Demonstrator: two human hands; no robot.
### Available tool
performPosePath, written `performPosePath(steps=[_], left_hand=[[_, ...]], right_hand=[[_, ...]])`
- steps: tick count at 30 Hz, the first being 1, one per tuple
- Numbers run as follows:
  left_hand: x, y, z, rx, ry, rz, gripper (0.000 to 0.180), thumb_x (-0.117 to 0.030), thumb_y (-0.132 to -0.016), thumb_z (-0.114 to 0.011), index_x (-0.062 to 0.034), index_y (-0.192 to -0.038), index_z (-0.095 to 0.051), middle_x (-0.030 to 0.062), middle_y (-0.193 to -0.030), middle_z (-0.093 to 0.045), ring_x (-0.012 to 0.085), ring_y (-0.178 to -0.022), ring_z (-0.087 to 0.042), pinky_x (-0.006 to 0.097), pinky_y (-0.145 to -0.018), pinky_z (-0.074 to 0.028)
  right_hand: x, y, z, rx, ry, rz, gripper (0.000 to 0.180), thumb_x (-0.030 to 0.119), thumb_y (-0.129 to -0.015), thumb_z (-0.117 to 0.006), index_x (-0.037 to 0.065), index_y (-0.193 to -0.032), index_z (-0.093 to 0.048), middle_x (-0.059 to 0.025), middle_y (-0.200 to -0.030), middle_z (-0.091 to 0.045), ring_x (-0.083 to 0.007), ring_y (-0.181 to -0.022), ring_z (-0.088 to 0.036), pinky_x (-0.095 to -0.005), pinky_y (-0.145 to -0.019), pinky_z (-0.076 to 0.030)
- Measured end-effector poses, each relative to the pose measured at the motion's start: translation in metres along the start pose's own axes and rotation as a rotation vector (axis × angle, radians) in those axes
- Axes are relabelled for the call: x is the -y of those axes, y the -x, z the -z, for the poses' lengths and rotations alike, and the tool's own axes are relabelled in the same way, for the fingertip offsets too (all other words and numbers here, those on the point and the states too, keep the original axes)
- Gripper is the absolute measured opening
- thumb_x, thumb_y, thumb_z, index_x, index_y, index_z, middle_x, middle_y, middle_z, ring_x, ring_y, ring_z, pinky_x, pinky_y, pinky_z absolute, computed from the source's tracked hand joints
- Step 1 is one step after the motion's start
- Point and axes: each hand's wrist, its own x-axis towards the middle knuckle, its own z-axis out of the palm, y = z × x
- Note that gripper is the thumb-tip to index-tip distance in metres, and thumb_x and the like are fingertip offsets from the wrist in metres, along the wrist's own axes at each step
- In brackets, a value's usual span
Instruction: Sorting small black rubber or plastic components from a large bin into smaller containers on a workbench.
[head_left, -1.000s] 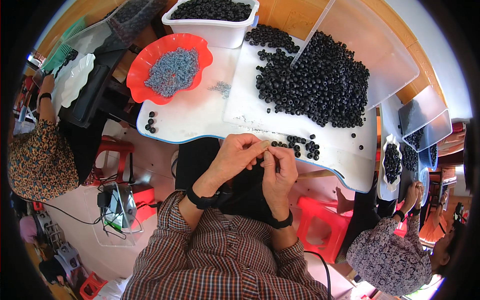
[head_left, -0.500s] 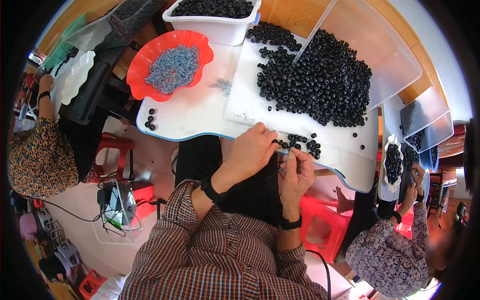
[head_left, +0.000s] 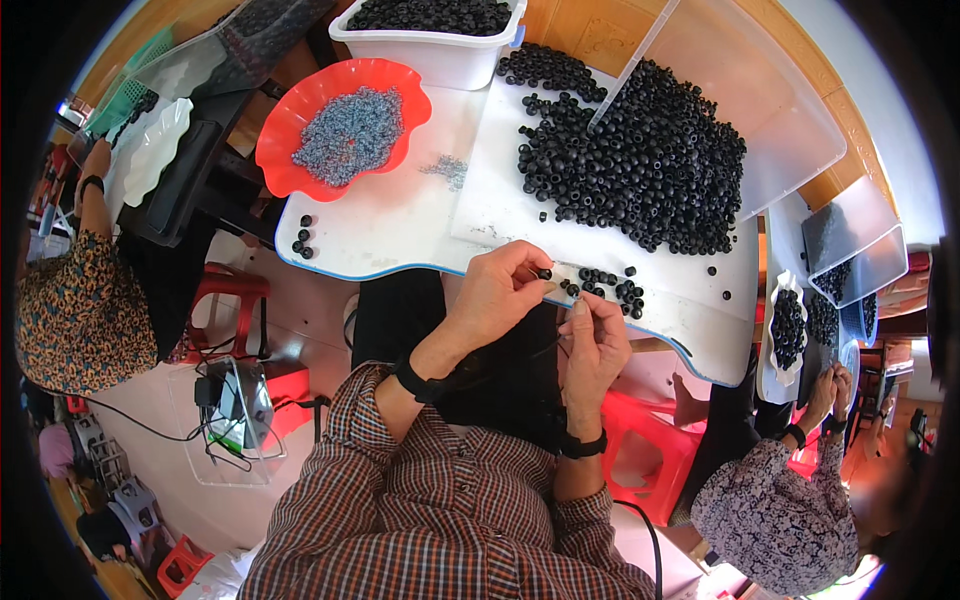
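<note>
Two hands of mine work at the blue-trimmed near edge of the white tabletop (head_left: 370,235). Bare surface runs leftward from them toward the red scalloped bowl (head_left: 272,160); beyond my fingers, a pale strip separates them from the big heap of black beads (head_left: 640,165). My left hand (head_left: 497,292) has one round black bead (head_left: 544,274) at its tips, thumb and forefinger closed on it. My right hand (head_left: 596,345) sits just beside the small bead cluster (head_left: 605,282), thumb and forefinger close together; I cannot tell whether they grip anything. Half a second ago my left fingertips were down at that cluster; now the bead shows between them, while my right hand has barely moved.
</note>
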Motion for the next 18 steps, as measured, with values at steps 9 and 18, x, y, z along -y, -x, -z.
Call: performPosePath(steps=[9, 18], left_hand=[[-0.004, 0.003, 0.010, 0.117, 0.365, 0.194, 0.022, -0.001, -0.088, -0.065, 0.0007, -0.110, -0.067, 0.0057, -0.092, -0.068, 0.0088, -0.075, -0.065, 0.020, -0.070, -0.054], [0.003, 0.006, 0.016, 0.116, 0.691, 0.307, 0.024, -0.006, -0.097, -0.054, 0.0056, -0.116, -0.061, 0.0157, -0.102, -0.067, 0.0179, -0.087, -0.069, 0.028, -0.079, -0.059]], right_hand=[[0.005, 0.000, -0.006, 0.022, -0.037, -0.031, 0.010, 0.004, -0.091, -0.062, 0.000, -0.100, -0.064, -0.0003, -0.079, -0.058, -0.0052, -0.064, -0.055, -0.0177, -0.058, -0.045], [0.009, 0.002, -0.013, 0.055, -0.046, -0.010, 0.009, 0.004, -0.092, -0.062, -0.001, -0.100, -0.063, -0.0012, -0.080, -0.059, -0.0055, -0.064, -0.055, -0.0180, -0.059, -0.046]])
